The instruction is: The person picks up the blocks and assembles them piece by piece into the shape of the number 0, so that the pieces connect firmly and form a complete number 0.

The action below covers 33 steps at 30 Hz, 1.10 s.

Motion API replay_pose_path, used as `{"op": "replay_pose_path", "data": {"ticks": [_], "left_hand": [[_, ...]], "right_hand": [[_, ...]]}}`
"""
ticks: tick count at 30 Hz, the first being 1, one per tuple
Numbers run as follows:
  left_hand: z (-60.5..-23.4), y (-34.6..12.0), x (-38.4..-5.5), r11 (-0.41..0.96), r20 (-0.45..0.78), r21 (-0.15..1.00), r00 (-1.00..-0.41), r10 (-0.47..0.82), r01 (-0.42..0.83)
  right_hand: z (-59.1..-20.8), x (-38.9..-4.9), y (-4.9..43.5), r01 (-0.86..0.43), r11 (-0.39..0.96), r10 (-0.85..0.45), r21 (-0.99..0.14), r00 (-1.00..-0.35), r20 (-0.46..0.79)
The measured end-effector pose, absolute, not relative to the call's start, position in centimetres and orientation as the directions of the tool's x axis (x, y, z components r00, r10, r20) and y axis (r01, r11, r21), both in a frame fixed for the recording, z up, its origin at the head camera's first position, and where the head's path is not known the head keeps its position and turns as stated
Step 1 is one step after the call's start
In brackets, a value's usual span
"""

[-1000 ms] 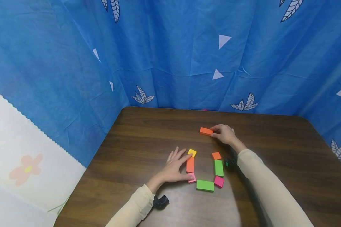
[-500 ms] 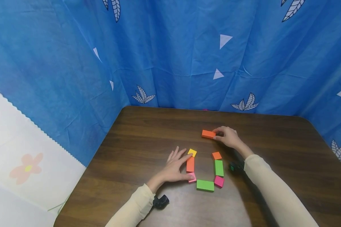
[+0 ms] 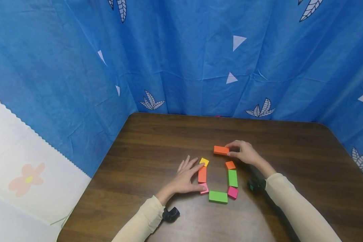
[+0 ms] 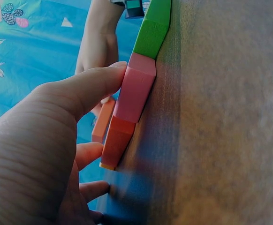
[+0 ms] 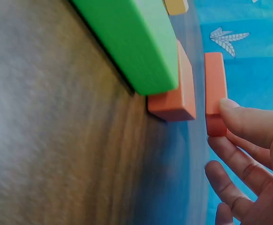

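My right hand (image 3: 245, 153) pinches the right end of a long orange block (image 3: 221, 150), behind an open-backed outline of blocks. In the right wrist view the thumb and fingers hold that block (image 5: 215, 89) by its end. My left hand (image 3: 184, 179) lies along the outline's left side with spread fingers. Its thumb touches the pink block (image 3: 204, 188) and its index fingertip the yellow block (image 3: 204, 162); between these sits an orange-red block (image 3: 202, 175). In the left wrist view the thumb rests against the pink block (image 4: 135, 89).
On the right side stand a small orange block (image 3: 230, 165), a green block (image 3: 233, 178) and a magenta block (image 3: 233, 193). Another green block (image 3: 218, 197) forms the front. A blue curtain (image 3: 181, 60) hangs behind the wooden table (image 3: 157, 134).
My right hand has brought the long orange block nearer, toward the outline's back. The left hand and the other blocks stay in place.
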<state>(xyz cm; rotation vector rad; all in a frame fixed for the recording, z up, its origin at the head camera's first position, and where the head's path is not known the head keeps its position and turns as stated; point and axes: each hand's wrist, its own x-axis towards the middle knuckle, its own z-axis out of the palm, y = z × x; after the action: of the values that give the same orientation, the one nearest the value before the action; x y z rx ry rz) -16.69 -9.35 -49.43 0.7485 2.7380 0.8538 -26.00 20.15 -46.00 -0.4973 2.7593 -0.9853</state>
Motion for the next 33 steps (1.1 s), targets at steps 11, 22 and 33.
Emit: {"op": "replay_pose_path", "data": {"ticks": [11,22,33], "left_hand": [[-49.4,-9.3,-16.6,0.702,-0.005,0.574,-0.856,0.517,0.420],[-49.5,-9.3,-16.6,0.704,-0.012,0.577,-0.857,0.515,0.414],[-49.7,-9.2,-16.6,0.705,-0.004,0.571,-0.857,0.515,0.421]], "right_hand": [[-46.3,-25.1,19.5,-0.284,0.718,-0.387,-0.635,-0.922,-0.026],[-46.7,-24.6,19.3,-0.299,0.720,-0.399,-0.626,-0.917,-0.021],[-46.9,-24.4,19.1,-0.317,0.716,-0.417,-0.622,-0.909,-0.016]]}}
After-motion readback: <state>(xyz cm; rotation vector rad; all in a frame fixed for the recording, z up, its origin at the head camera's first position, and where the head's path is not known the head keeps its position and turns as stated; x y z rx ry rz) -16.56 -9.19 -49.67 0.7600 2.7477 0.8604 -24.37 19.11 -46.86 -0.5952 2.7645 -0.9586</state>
